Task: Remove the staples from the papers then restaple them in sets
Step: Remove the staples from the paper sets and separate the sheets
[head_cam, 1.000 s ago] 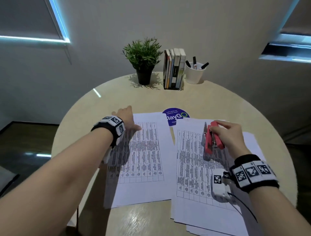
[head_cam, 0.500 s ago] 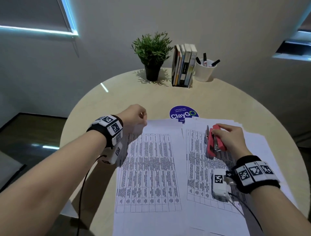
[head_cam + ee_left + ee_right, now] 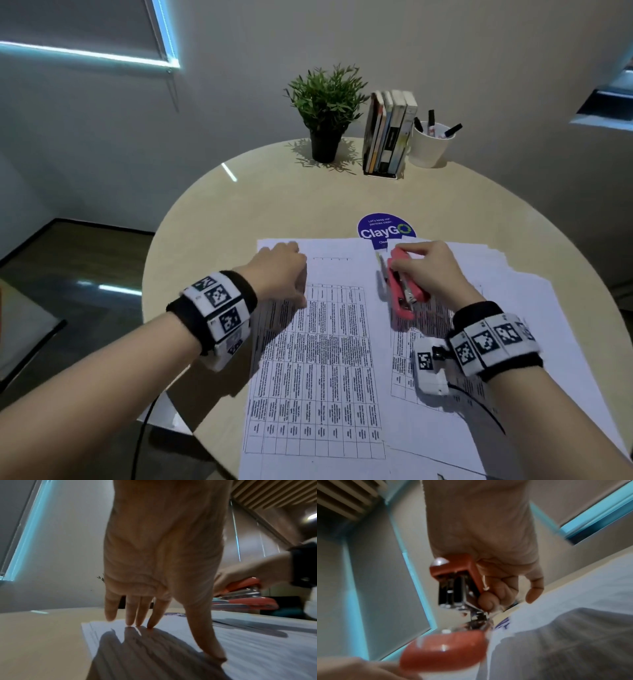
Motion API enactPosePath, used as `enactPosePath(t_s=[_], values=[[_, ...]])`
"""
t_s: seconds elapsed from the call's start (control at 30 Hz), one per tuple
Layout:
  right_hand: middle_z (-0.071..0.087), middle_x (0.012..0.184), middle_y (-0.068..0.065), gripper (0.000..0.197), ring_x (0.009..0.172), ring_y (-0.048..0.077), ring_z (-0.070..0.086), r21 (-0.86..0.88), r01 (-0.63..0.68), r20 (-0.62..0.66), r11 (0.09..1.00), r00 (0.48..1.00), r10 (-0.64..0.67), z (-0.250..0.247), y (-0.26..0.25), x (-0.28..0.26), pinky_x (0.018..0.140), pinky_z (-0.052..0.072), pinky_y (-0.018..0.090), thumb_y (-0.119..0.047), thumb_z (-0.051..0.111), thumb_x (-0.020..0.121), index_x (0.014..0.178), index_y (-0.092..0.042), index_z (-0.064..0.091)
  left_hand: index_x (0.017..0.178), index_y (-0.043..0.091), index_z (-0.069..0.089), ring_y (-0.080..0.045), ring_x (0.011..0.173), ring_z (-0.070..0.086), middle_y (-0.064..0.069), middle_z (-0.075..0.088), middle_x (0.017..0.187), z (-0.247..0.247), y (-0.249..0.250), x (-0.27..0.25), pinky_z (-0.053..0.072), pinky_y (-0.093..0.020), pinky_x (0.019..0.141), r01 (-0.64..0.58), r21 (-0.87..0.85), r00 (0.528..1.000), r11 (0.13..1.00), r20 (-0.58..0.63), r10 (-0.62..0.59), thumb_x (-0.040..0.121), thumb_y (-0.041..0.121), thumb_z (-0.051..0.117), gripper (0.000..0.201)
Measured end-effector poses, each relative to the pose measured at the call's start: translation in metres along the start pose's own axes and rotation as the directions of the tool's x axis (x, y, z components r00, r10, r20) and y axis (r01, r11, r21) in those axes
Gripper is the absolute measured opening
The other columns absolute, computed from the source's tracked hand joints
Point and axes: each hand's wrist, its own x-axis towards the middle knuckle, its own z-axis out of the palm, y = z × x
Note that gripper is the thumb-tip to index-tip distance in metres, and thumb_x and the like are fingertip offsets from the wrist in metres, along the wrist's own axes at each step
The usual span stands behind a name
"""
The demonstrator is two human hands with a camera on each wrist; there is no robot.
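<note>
Papers with printed tables lie in two groups on the round table (image 3: 260, 205), both at its near half. On the left stack of papers (image 3: 318, 377) my left hand (image 3: 279, 270) presses with straight fingers (image 3: 152, 615) near the far left corner; it grasps nothing. On the right stack of papers (image 3: 513, 342), which is fanned out, my right hand (image 3: 428, 270) holds the red stapler (image 3: 402, 291), fingers curled around its upper arm. The stapler points to the far side, tilted on its side, its mouth open. Beyond the papers a blue ClayGo sticker (image 3: 385, 228) is partly covered. At the far edge stand a potted plant (image 3: 325, 109), a row of books (image 3: 388, 132) and a white cup with pens (image 3: 431, 144).
</note>
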Motion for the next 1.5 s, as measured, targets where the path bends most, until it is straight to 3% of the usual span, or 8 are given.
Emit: enactPosePath(t_s=[0.1, 0.2, 0.57, 0.67, 0.87, 1.03, 1.33, 1.5], values=[[0.072, 0.088, -0.002, 0.035, 0.059, 0.009, 0.065, -0.149, 0.080, 0.159, 0.986, 0.986, -0.056, 0.034, -0.025, -0.005, 0.059, 0.050, 0.024, -0.018, 0.069, 0.082, 0.117, -0.024, 0.070, 0.145, 0.007, 0.031, -0.028, 0.145, 0.021, -0.011, 0.014, 0.159, 0.013, 0.000, -0.020, 0.033, -0.043, 0.113, -0.037, -0.066, 0.984, 0.997, 0.174, 0.048, 0.077, 0.055, 0.070, 0.092], [0.073, 0.111, -0.001, 0.032, 0.095, 0.019, 0.067, -0.382, 0.223, 0.214, 0.897, 0.965, -0.149, 0.065, -0.045, -0.009, 0.083, 0.053, 0.030, -0.021, 0.067, 0.081, 0.113, -0.020, 0.074, 0.153, 0.004, 0.007, -0.025, 0.149, 0.001, -0.012, -0.008, 0.161, 0.019, 0.000, -0.026, 0.018, -0.040, 0.120, -0.045, -0.116, 0.983, 0.992, 0.171, 0.065, 0.082, 0.052, 0.066, 0.104], [0.069, 0.074, 0.005, 0.016, 0.077, 0.032, 0.061, -0.557, 0.262, 0.172, 0.788, 0.965, -0.199, 0.105, -0.056, 0.000, 0.077, 0.052, 0.038, -0.018, 0.060, 0.077, 0.080, -0.012, 0.075, 0.153, 0.003, -0.001, -0.025, 0.150, -0.002, -0.012, -0.011, 0.161, 0.018, 0.002, -0.026, 0.025, -0.044, 0.118, -0.067, -0.084, 0.982, 0.994, 0.170, 0.081, 0.081, 0.053, 0.066, 0.110], [0.052, 0.060, 0.000, 0.017, 0.072, 0.033, 0.052, -0.579, 0.218, 0.112, 0.785, 0.976, -0.188, 0.117, -0.052, -0.001, 0.069, 0.040, 0.033, -0.016, 0.059, 0.077, 0.061, -0.013, 0.055, 0.153, 0.004, -0.003, -0.025, 0.150, -0.002, -0.012, -0.012, 0.161, 0.019, 0.001, -0.026, 0.024, -0.044, 0.118, -0.074, -0.077, 0.980, 0.994, 0.179, 0.087, 0.080, 0.054, 0.065, 0.112], [0.055, 0.074, -0.002, 0.020, 0.078, 0.030, 0.057, -0.737, 0.370, 0.186, 0.565, 0.915, -0.357, 0.119, -0.059, -0.002, 0.082, 0.032, 0.039, -0.026, 0.052, 0.091, 0.072, -0.021, 0.052, 0.153, 0.004, -0.003, -0.023, 0.150, -0.001, -0.009, -0.012, 0.161, 0.018, 0.001, -0.025, 0.028, -0.045, 0.116, -0.070, -0.060, 0.979, 0.996, 0.185, 0.080, 0.080, 0.055, 0.066, 0.113], [0.042, 0.055, 0.000, 0.026, 0.066, 0.033, 0.046, -0.522, 0.199, 0.063, 0.830, 0.979, -0.195, 0.122, -0.051, 0.003, 0.062, 0.032, 0.031, -0.014, 0.057, 0.075, 0.056, -0.012, 0.041, 0.153, 0.005, -0.004, -0.023, 0.150, -0.002, -0.009, -0.012, 0.161, 0.017, 0.002, -0.026, 0.028, -0.045, 0.116, -0.073, -0.051, 0.980, 0.996, 0.183, 0.081, 0.080, 0.055, 0.065, 0.112], [0.059, 0.070, 0.007, 0.013, 0.075, 0.033, 0.056, -0.501, 0.166, 0.029, 0.849, 0.984, -0.175, 0.124, -0.057, 0.022, 0.070, 0.040, 0.033, -0.019, 0.058, 0.080, 0.068, -0.012, 0.059, 0.153, 0.005, -0.001, -0.023, 0.150, -0.001, -0.008, -0.010, 0.161, 0.019, -0.001, -0.023, 0.029, -0.046, 0.115, -0.069, -0.062, 0.977, 0.996, 0.199, 0.080, 0.079, 0.056, 0.066, 0.113], [0.064, 0.071, 0.009, 0.010, 0.075, 0.035, 0.058, -0.283, 0.097, -0.022, 0.954, 0.994, -0.108, 0.097, -0.053, 0.030, 0.066, 0.049, 0.033, -0.016, 0.061, 0.075, 0.075, -0.011, 0.069, 0.119, 0.009, 0.050, -0.027, 0.122, 0.042, -0.008, 0.044, 0.135, 0.007, -0.006, -0.016, 0.044, -0.036, 0.087, -0.010, -0.137, 0.999, 0.991, 0.034, 0.015, 0.065, 0.057, 0.079, 0.078]])
